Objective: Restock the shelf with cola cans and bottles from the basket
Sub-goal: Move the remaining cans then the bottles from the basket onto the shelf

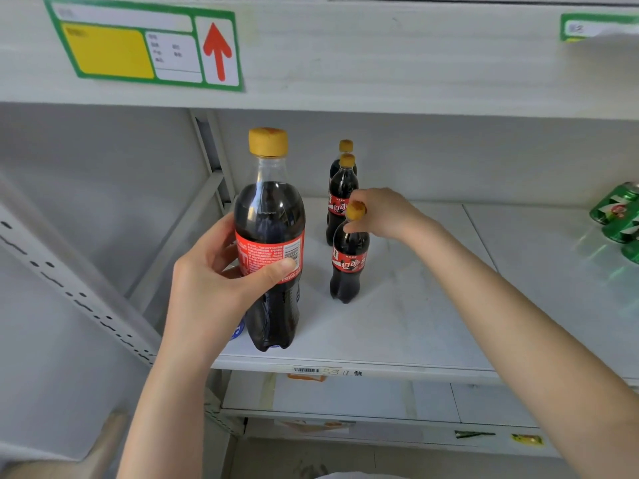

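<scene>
Shelf (415, 323): left hand (214, 288) grips full cola bottle (269, 216); right hand (383, 212) pinches smaller bottle (349, 267) by cap (355, 209).

The near bottle (269, 236), dark cola with a red label and yellow cap, is upright at the shelf's (415, 323) front edge, gripped by the left hand (207, 288). To its right, the front bottle (349, 267) heads a row of three alike, its top pinched by the right hand (383, 216).
</scene>
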